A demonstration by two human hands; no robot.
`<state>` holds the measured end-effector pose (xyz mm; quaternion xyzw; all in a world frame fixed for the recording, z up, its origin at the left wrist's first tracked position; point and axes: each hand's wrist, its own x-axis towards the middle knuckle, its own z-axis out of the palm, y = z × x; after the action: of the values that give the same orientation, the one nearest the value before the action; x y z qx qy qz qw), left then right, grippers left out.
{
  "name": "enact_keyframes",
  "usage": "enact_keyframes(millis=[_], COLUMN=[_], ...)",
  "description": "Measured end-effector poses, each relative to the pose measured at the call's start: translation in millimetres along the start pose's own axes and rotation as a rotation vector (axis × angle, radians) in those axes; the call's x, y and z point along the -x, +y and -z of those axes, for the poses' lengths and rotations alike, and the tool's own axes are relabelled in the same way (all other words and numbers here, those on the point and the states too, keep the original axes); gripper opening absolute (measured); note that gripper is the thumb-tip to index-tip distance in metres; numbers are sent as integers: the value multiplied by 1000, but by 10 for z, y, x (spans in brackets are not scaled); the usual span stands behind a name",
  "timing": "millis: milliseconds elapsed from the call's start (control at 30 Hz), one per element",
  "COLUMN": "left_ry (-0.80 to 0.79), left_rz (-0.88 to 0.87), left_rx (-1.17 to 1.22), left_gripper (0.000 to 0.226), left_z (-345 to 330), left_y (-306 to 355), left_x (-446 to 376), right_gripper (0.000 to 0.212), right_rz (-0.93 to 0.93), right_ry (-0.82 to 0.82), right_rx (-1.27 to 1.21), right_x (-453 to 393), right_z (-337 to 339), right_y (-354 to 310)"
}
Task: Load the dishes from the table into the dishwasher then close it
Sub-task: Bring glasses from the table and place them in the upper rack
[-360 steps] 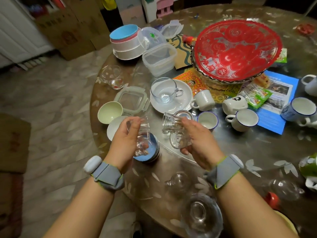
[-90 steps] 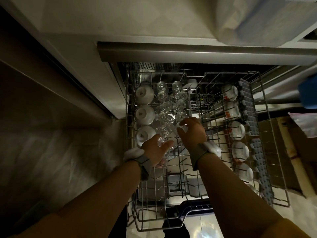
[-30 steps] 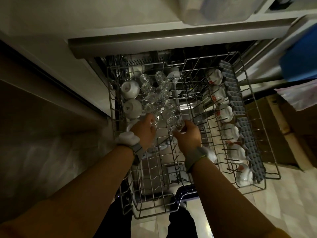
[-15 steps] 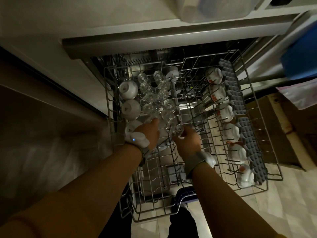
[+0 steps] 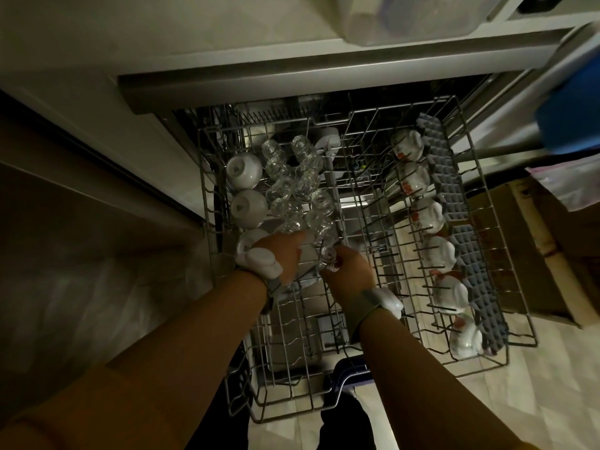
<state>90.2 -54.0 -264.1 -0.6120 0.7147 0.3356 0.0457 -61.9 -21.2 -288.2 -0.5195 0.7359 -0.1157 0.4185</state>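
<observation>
- Dim kitchen, pale tiled floor; dishwasher open under the counter, upper rack pulled out toward the person.
- Head view, only view. Left hand near the rack's left edge, index finger stretched onto the clear glasses; nothing visibly held, though the palm side is hidden.
- Right hand just right of it, fingers curled round a small glass cup at the front end of the glass row.
- Change: a second ago both hands sat at the same spot, left one further back; half a second ago it was already forward on the glasses. Looks like the left-hand glass is now seated and the right one is going in.
- White cups upside down along the rack's left edge, touching the glass row; patterned cups line the right edge, well apart from the hands.
- Grey ridged strip runs beside the patterned cups at the far right edge.
- Rack middle and front mostly bare tines, room for more.
- Task read: mid-load, door not yet closable, rack must slide in first.
- Cardboard box right of the rack on the floor; blue object at the upper right, blurred.
</observation>
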Motion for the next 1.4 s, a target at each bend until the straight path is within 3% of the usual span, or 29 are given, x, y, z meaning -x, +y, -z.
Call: enact_keyframes(millis=[167, 400, 533, 633, 733, 800, 867, 900, 1000, 1067, 1300, 1400], left_ry=[-22, -74, -13, 66, 225, 232, 212, 208, 158, 140, 151, 158], left_rz=[40, 18, 31, 122, 344, 488, 564, 588, 646, 653, 577, 537], left_rx=[-114, 10, 127, 329, 529, 759, 846, 890, 1005, 1011, 833, 784], left_gripper=[27, 54, 62, 54, 26, 13, 16, 23, 28, 26, 24, 18], left_z=[97, 77, 75, 75, 82, 87, 72, 59, -17, -84, -117, -82], left_y=[32, -46, -86, -114, -100, -84, -71, -64, -4, 31, 98, 11], left_x=[38, 137, 241, 353, 472, 510, 517, 520, 532, 536, 578, 528], right_gripper=[4, 7, 26, 37, 35, 30, 25, 27, 45, 52, 31, 25], right_rz=[-49, -4, 8, -17, -13, 27, 143, 233, 431, 449, 472, 375], right_ry=[-26, -29, -33, -24, 26, 141, 226, 185, -177, -254, -109, -46], right_rx=[26, 14, -21, -40, -46, -55, -56, -45, 36, 36, 117, 44], right_x=[-28, -9, 55, 101, 142, 201, 327, 411, 711, 811, 813, 789], right_z=[-3, 48, 109, 153, 205, 255, 290, 283, 153, 19, -68, 3], right_y=[1, -29, -33, -18, 11, -6, -89, -155, -377, -425, -357, -246])
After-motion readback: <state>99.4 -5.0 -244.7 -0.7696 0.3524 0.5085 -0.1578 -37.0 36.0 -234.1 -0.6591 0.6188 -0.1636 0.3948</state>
